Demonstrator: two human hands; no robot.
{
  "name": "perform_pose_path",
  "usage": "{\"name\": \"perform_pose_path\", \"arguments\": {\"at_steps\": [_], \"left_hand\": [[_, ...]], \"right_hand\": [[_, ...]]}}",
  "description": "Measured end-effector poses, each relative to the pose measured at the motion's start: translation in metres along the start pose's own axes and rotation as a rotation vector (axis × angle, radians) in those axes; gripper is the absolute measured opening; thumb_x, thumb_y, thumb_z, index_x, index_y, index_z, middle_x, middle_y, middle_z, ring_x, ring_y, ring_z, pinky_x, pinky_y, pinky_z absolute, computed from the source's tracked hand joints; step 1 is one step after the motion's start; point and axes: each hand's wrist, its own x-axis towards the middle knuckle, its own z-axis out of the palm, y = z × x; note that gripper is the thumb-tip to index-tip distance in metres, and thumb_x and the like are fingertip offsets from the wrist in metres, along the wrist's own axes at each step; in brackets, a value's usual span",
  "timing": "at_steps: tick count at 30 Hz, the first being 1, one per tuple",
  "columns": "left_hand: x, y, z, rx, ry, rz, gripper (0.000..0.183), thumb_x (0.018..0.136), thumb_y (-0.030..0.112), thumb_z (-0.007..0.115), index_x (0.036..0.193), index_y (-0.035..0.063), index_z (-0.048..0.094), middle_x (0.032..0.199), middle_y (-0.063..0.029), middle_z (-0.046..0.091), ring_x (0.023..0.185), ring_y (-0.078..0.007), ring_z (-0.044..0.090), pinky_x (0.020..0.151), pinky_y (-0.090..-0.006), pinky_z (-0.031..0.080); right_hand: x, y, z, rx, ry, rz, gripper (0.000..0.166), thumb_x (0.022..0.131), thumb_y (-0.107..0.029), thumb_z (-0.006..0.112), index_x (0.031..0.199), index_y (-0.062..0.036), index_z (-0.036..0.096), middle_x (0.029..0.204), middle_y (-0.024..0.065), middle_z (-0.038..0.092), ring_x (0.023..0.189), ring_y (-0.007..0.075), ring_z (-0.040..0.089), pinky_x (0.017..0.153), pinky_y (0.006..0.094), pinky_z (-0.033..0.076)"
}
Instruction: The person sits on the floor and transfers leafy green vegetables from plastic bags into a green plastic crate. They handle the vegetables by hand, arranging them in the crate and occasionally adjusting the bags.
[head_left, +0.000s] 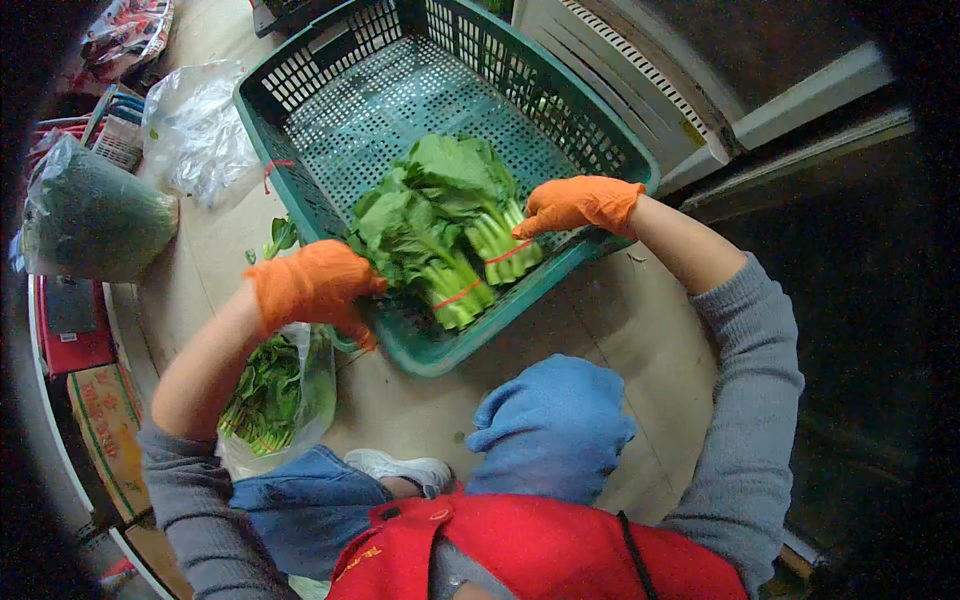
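Two bundles of leafy greens lie side by side in the near end of a green plastic crate (442, 358). Red bands circle the stems of the left bundle (459, 294) and the right bundle (502, 251). My right hand (574, 206), in an orange glove, rests its fingertips against the right bundle's stems; whether it grips them is unclear. My left hand (319, 289), also orange-gloved, is at the crate's left rim beside the left bundle's leaves, fingers apart and slightly blurred. A loose green leaf (282, 234) lies on the floor outside the crate.
An open plastic bag of greens (270, 390) stands by my left knee. Farther left are a wrapped bundle of vegetables (97, 214), a crumpled clear plastic bag (199, 135) and a cardboard box (109, 431). A pale slotted metal panel (622, 82) borders the crate's far right side.
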Motion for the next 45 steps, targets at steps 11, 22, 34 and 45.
{"name": "perform_pose_path", "arguments": {"at_steps": [11, 22, 34, 45], "left_hand": [[0.191, -0.009, 0.003, 0.22, 0.497, 0.224, 0.099, 0.063, 0.031, 0.08, 0.149, 0.0147, 0.033, 0.156, -0.01, 0.033, 0.147, -0.0295, 0.024, 0.118, -0.0561, 0.02], [0.248, -0.032, -0.001, 0.119, 0.285, 0.233, 0.084, 0.052, 0.041, 0.088, 0.127, 0.0209, 0.055, 0.131, -0.0057, 0.057, 0.129, -0.0295, 0.046, 0.111, -0.0499, 0.034], [0.25, -0.038, 0.005, 0.029, 0.314, 0.207, 0.083, 0.051, 0.029, 0.087, 0.129, 0.0174, 0.06, 0.126, -0.0114, 0.06, 0.127, -0.0306, 0.05, 0.113, -0.0471, 0.03], [0.252, -0.046, 0.003, -0.06, 0.305, 0.23, 0.084, 0.052, 0.026, 0.086, 0.131, 0.0203, 0.058, 0.118, -0.0119, 0.064, 0.117, -0.031, 0.058, 0.106, -0.0434, 0.037]], "right_hand": [[-0.014, -0.039, 0.006, -0.361, 0.227, -0.161, 0.009, 0.079, -0.021, 0.068, 0.084, -0.0139, 0.071, 0.081, 0.0114, 0.07, 0.078, 0.036, 0.067, 0.069, 0.0469, 0.054], [-0.018, 0.017, 0.022, -0.317, 0.323, -0.34, 0.017, 0.082, -0.031, 0.066, 0.082, -0.0152, 0.073, 0.078, 0.0121, 0.069, 0.071, 0.0359, 0.067, 0.063, 0.0476, 0.053], [0.012, -0.001, 0.035, -0.371, 0.145, -0.258, 0.011, 0.077, -0.019, 0.067, 0.079, -0.0092, 0.07, 0.075, 0.0147, 0.067, 0.069, 0.0369, 0.065, 0.062, 0.0467, 0.052], [-0.001, -0.018, 0.01, 0.183, -0.467, -0.304, 0.021, 0.083, -0.023, 0.061, 0.082, -0.0033, 0.066, 0.068, 0.0106, 0.063, 0.063, 0.0208, 0.058, 0.062, 0.0396, 0.046]]}}
